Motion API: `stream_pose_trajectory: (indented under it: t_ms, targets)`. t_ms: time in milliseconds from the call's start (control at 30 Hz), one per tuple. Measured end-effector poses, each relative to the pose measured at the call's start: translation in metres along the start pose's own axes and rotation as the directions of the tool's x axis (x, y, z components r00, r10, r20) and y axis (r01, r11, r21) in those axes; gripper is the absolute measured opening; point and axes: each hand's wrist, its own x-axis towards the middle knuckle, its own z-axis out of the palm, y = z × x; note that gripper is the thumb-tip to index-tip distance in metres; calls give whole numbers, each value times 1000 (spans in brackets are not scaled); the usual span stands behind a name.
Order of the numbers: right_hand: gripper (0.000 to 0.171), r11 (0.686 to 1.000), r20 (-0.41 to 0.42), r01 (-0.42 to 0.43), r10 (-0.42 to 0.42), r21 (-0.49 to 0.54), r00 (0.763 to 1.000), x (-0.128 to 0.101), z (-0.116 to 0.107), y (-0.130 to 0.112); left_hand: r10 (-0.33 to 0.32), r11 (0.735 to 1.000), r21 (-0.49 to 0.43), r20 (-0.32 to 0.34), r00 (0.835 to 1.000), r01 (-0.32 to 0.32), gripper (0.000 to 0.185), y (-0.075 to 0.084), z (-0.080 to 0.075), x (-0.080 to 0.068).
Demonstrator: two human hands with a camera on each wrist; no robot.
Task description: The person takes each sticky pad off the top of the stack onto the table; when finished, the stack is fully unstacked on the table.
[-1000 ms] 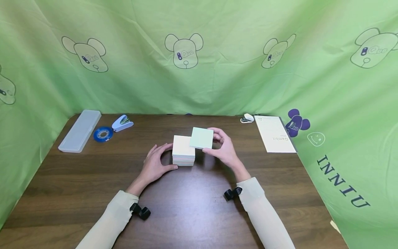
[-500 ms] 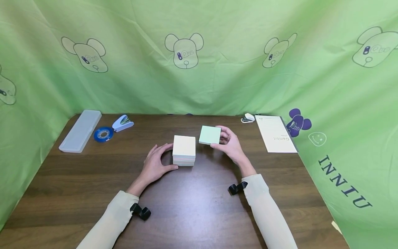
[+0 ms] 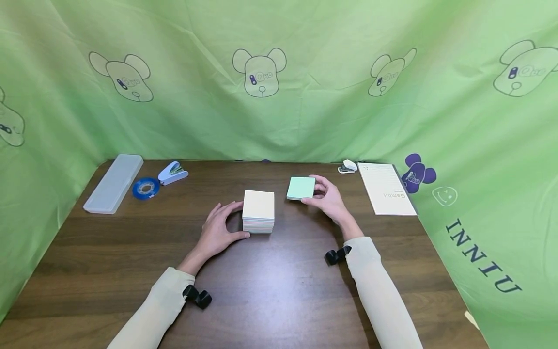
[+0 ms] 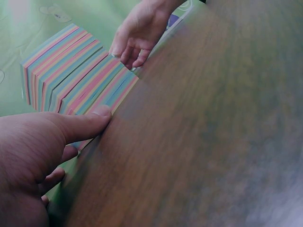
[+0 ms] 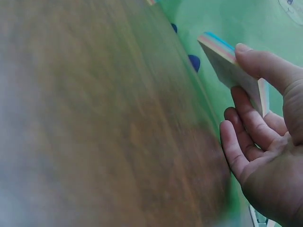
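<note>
L hand [image 3: 215,231] half-curled round left of stack [image 3: 258,206], thumb near, fingers far; stack on surface [image 3: 270,300]. R hand [image 3: 327,199] pinches green pad [image 3: 301,188] by its right side, aloft, right & far of stack. Best: pad level, pinch firm, prob. avoids splay; L light, else stack may skew.

Before you stands a thick, square block of paper [image 3: 258,212], cream on top, its sides striped pink, blue and yellow. You hold a thin, green-topped pad [image 3: 301,188] raised to its right.
</note>
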Motion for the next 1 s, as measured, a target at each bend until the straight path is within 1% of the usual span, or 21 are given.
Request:
stream_pose_trajectory:
  t_ms: [200, 333, 467, 633, 733, 800, 867, 1000]
  targets:
    - [84, 994, 18, -9, 11, -113, 1000, 6, -5, 2, 0, 1000, -3, 0, 1000, 0, 91, 0, 0, 0]
    - [84, 976, 46, 9, 1, -216, 999, 11, -7, 1, -8, 1000, -3, 0, 1000, 8, 91, 1, -1, 0]
    - [85, 931, 78, 55, -28, -361, 997, 17, -12, 0, -16, 1000, -5, 3, 1000, 16, 91, 1, -1, 0]
    - [85, 853, 108, 96, -46, -513, 993, 23, -17, -1, -6, 1000, 3, 2, 1000, 6, 91, 1, -1, 1]
    - [85, 820, 118, 84, -20, -566, 993, 25, -19, -2, 2, 1000, 3, 2, 1000, -2, 91, 1, -1, 2]
    - [87, 810, 122, 69, 3, -583, 993, 26, -21, -1, 4, 1000, 2, 0, 1000, -4, 91, 1, -1, 2]
    - [89, 808, 131, 62, 19, -586, 991, 29, -24, 2, 5, 1000, 1, -1, 1000, -5, 91, 1, -1, 2]
    - [100, 765, 142, 67, 32, -640, 989, 47, -33, 24, 2, 1000, 1, -2, 1000, -2, 90, 1, 0, 1]
